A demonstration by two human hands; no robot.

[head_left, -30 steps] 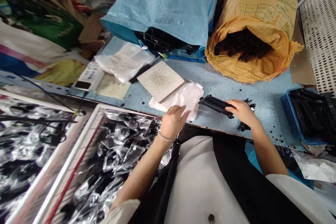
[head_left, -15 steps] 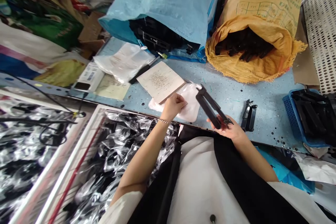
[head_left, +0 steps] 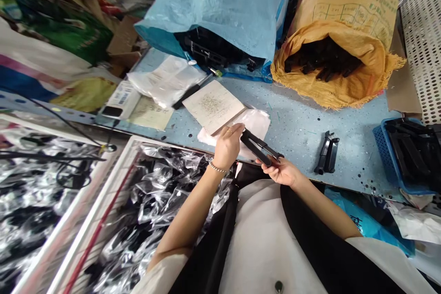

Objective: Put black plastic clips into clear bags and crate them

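Observation:
My right hand grips one end of a long black plastic part and holds it over the table's near edge, pointing up and left. My left hand is closed in a pinch on the edge of a stack of clear plastic bags, right beside the part's far tip. A second black plastic part lies on the blue speckled table to the right of my hands.
A blue woven sack and a tan woven sack, both holding black parts, lie at the back. A blue basket of parts sits right. A cardboard square lies by the bags. A white crate of bagged parts is lower left.
My right hand lifted the long black part off the table and brought it left and toward me. My left hand closed on the bag stack's edge. The second part stayed on the table.

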